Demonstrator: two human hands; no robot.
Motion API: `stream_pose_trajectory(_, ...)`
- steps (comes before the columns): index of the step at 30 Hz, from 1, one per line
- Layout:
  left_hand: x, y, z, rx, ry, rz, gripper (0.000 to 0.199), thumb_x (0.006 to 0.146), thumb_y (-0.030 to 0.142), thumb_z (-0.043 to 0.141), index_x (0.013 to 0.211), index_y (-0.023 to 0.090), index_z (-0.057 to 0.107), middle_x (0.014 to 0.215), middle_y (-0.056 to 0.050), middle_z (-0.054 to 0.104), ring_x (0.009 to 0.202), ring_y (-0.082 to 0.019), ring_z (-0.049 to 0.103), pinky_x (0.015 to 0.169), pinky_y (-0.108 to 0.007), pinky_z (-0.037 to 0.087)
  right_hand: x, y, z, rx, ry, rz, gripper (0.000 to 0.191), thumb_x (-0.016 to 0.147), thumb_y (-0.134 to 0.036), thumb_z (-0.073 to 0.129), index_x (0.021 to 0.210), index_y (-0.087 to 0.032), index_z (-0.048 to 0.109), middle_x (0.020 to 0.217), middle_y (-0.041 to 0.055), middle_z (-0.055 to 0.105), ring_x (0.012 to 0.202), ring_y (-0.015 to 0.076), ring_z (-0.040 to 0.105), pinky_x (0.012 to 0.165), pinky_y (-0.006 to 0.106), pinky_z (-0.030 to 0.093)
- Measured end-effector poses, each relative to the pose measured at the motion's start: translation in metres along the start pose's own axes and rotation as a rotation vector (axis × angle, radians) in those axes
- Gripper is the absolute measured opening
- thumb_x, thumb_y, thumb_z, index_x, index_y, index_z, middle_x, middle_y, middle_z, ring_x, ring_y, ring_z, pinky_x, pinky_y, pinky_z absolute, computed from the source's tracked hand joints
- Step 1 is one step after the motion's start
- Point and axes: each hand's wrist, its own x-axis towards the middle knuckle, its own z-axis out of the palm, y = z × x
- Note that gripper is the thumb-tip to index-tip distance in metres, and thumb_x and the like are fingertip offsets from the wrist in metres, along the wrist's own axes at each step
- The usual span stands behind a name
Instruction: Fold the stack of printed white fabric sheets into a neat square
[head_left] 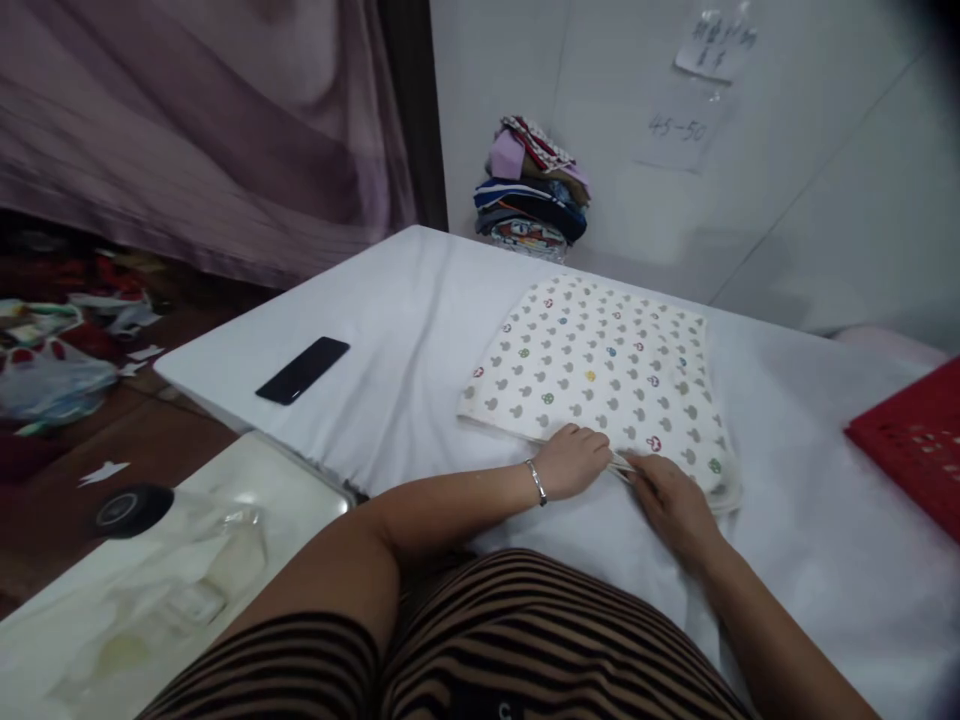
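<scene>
A white cloth (570, 350) printed with small grey and coloured mushrooms lies folded flat on the white-covered table. At the middle of its near edge, my left hand (574, 460) is closed on the fabric, fingers curled over the edge. Just right of it, my right hand (671, 500) pinches the same edge between thumb and fingers. The two hands nearly touch, and a short piece of the layered hem shows between them. The cloth's right near corner lies beyond my right hand.
A black phone (303, 370) lies on the table (390, 300) at left. Folded clothes (532, 190) are stacked by the wall. A red basket (915, 440) stands at right. Lower left, a pale surface (285, 480) holds a bottle with a black cap (135, 511).
</scene>
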Motion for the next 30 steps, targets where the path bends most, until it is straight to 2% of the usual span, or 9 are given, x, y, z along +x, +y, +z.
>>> stream_pose_trajectory(9,-0.014,-0.022,0.002,-0.046,0.027,-0.064,0.023,0.091,0.026,0.037,0.097,0.019,0.058,0.104,-0.003,0.058,0.094,-0.017,0.049,0.08,-0.032,0.034,0.006,-0.003,-0.005,0.089,-0.036,0.124,0.025,0.088,-0.034,0.039,0.103,-0.023,0.057,0.099,0.005,0.062,0.092,0.0206,0.055,0.08,0.035,0.043)
stream_pose_trajectory(17,-0.025,-0.038,-0.007,-0.024,0.071,-0.079,0.02,0.087,0.015,0.04,0.085,0.015,0.059,0.105,-0.005,0.058,0.095,-0.018,0.049,0.082,-0.034,0.036,0.012,-0.003,-0.008,0.109,-0.05,0.172,0.02,0.087,-0.03,0.043,0.099,-0.023,0.057,0.096,0.0025,0.063,0.09,0.0182,0.056,0.079,0.033,0.042)
stream_pose_trajectory(23,-0.036,-0.044,-0.019,-0.001,0.162,0.045,0.021,0.089,0.013,0.035,0.085,0.014,0.056,0.11,-0.006,0.055,0.105,-0.018,0.045,0.089,-0.034,0.034,0.008,-0.008,-0.007,-0.02,-0.02,0.048,0.022,0.088,-0.029,0.043,0.104,-0.022,0.056,0.099,0.005,0.061,0.093,0.0192,0.053,0.081,0.033,0.043)
stream_pose_trajectory(30,-0.038,-0.044,-0.019,-0.006,0.214,0.08,0.022,0.089,0.012,0.035,0.085,0.015,0.056,0.112,-0.006,0.054,0.103,-0.018,0.044,0.087,-0.035,0.036,0.017,-0.022,0.001,-0.204,0.092,-0.172,0.028,0.087,-0.027,0.046,0.112,-0.018,0.053,0.101,0.0106,0.058,0.091,0.0231,0.051,0.077,0.036,0.043)
